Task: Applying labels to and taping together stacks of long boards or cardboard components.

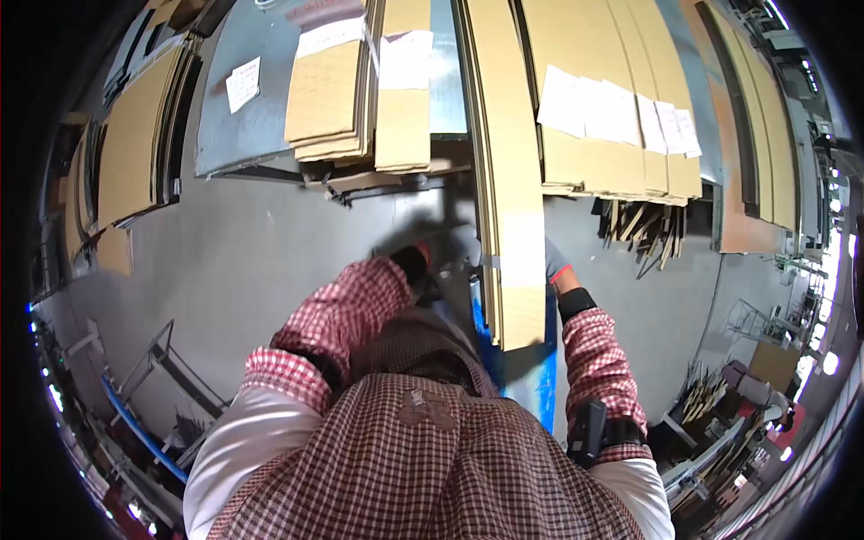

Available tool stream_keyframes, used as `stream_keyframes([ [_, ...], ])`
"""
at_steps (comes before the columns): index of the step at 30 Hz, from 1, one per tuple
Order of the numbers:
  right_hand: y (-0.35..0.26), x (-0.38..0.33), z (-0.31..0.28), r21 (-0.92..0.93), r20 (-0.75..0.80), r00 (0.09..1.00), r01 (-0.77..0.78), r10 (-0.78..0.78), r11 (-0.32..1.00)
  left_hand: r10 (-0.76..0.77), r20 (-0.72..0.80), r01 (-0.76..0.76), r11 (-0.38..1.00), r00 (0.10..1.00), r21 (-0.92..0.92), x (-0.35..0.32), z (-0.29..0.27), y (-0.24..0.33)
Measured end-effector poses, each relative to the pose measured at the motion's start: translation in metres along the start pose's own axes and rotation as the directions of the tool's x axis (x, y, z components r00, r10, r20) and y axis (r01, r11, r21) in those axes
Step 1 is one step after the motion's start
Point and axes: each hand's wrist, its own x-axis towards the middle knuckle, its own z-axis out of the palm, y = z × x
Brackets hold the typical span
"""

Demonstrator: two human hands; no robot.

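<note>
a long, flat, layered cardboard stack [517, 198] lies between my left grip [427, 255] and right grip [554, 260]; i cannot tell how closed either is. paper-topped cardboard piles [594, 166] flank it on the far, shiny worktop [236, 135].

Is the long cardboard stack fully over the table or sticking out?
Sticking out: the stack's near end reaches well past the table's front edge.

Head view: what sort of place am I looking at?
Likely a workshop or warehouse handling cardboard: a long stack of brown boards by the right hand, more stacks topped with white papers, and a cluster of strips.
</note>
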Motion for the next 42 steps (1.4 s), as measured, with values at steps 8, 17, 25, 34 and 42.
stream_keyframes([
  [8,-0.101,-0.053,0.072,-0.482,-0.621,0.783,-0.364,-0.018,0.797,0.099,-0.426,-0.128,0.991,0.899,-0.039,0.007,0.019,0.011],
  [17,-0.053,-0.082,0.079,-0.938,-0.344,0.843,-0.326,-0.413,0.115,0.324,-0.215,-0.283,0.938,0.921,0.202,-0.050,-0.028,0.184],
  [25,-0.161,-0.121,0.030,0.103,-0.441,0.877,-0.163,0.193,0.981,0.189,-0.567,0.072,0.911,0.802,0.405,0.000,0.016,0.193],
  [34,-0.118,-0.041,-0.054,-0.888,0.219,0.943,0.086,0.250,0.452,0.173,-0.524,0.196,0.795,0.834,0.574,-0.014,0.015,0.204],
  [42,0.060,-0.039,-0.103,-0.996,0.039,0.975,0.020,0.220,0.088,0.329,-0.298,-0.058,0.752,0.896,0.656,0.004,-0.021,0.213],
])
